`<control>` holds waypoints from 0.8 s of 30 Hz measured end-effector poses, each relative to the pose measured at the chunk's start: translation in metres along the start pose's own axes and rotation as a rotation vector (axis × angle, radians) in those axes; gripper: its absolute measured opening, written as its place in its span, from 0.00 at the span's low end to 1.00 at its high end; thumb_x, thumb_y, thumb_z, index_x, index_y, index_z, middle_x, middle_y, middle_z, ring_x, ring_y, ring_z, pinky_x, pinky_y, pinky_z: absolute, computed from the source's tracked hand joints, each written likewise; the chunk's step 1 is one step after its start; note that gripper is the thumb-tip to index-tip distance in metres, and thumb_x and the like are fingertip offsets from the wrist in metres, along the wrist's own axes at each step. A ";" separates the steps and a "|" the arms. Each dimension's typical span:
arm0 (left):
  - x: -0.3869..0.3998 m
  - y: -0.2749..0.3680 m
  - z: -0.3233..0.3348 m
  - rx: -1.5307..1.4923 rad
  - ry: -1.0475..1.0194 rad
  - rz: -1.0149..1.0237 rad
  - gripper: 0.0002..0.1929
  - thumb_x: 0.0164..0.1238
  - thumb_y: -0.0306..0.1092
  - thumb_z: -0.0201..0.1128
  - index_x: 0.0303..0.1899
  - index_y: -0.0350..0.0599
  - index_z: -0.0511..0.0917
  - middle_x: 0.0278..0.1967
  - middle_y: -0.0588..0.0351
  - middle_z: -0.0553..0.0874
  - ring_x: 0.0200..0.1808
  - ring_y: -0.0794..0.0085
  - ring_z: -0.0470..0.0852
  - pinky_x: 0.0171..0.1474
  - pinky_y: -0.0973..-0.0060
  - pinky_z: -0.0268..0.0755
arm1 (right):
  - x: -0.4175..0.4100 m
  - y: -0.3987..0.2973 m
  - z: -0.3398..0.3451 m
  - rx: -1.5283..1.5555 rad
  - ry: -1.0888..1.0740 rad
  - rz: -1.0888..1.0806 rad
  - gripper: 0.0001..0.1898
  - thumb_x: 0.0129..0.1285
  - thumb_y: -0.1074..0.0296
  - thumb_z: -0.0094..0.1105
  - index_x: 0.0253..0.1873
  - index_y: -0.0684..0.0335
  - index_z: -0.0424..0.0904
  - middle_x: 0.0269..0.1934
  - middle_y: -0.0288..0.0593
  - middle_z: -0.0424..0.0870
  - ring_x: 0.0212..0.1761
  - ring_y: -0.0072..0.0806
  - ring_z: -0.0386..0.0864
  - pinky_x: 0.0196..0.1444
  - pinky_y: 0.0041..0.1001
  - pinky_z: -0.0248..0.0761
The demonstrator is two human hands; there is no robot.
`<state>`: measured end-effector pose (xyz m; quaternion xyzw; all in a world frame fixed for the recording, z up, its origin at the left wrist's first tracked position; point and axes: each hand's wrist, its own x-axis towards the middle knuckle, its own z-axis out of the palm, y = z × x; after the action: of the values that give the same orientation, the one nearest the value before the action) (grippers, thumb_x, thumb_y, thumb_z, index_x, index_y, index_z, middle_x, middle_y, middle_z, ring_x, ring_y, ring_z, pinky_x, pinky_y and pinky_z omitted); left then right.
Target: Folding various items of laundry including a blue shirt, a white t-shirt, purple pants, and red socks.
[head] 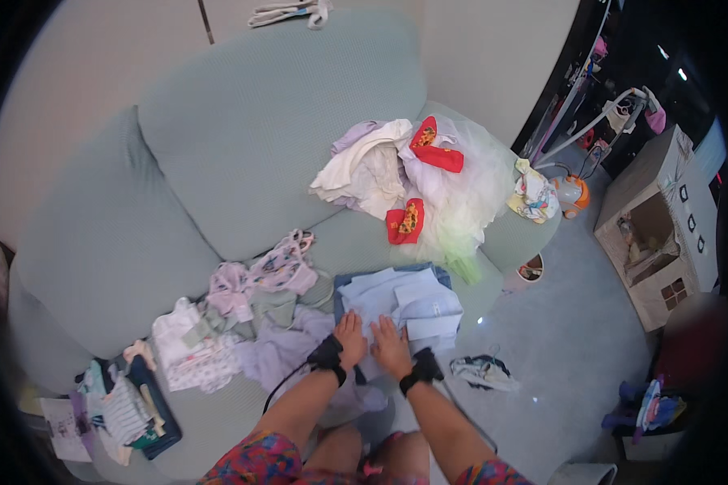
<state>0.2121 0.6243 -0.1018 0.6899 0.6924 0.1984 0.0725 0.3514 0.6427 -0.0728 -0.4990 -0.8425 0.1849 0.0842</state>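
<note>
A light blue garment (400, 297), partly folded, lies on dark blue denim (343, 285) at the sofa's front edge. Both my hands press flat on its near part: my left hand (352, 339) at the left, my right hand (391, 345) close beside it. The fingers are slightly apart and grip nothing that I can see. Crumpled lavender cloth (297, 345) lies left of my left hand and continues under my forearm. A pink patterned garment (285, 270) and a grey-green one (273, 309) lie beyond it.
White tulle (461, 200) and red pieces with ornaments (405, 223) lie on the sofa's right part. Folded clothes (124, 406) sit at the far left. On the floor are a garment on a hanger (482, 371), an orange and grey vacuum cleaner (570, 194) and a cardboard playhouse (643, 242).
</note>
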 end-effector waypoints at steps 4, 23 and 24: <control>0.009 0.001 -0.075 -0.274 -0.531 -0.203 0.23 0.49 0.38 0.60 0.47 0.35 0.68 0.50 0.37 0.73 0.52 0.45 0.71 0.53 0.55 0.63 | 0.013 0.008 -0.032 0.315 -0.252 0.323 0.27 0.56 0.56 0.54 0.57 0.67 0.67 0.56 0.59 0.68 0.60 0.47 0.65 0.60 0.37 0.59; 0.357 -0.012 -0.170 -0.121 0.260 -0.344 0.42 0.44 0.26 0.65 0.62 0.31 0.51 0.58 0.35 0.64 0.62 0.46 0.58 0.64 0.61 0.50 | 0.371 -0.005 -0.195 0.934 0.271 0.496 0.46 0.52 0.45 0.60 0.62 0.81 0.50 0.56 0.68 0.64 0.61 0.49 0.62 0.62 0.33 0.55; 0.371 -0.013 -0.164 -0.121 0.250 -0.335 0.42 0.44 0.26 0.65 0.62 0.31 0.51 0.58 0.35 0.64 0.62 0.46 0.58 0.64 0.61 0.50 | 0.386 0.000 -0.198 0.937 0.277 0.507 0.46 0.52 0.45 0.60 0.62 0.81 0.50 0.56 0.68 0.64 0.61 0.49 0.62 0.62 0.33 0.55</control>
<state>0.1245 0.9615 0.1068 0.5294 0.7879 0.3089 0.0594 0.2278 1.0244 0.0923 -0.6152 -0.5044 0.4871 0.3603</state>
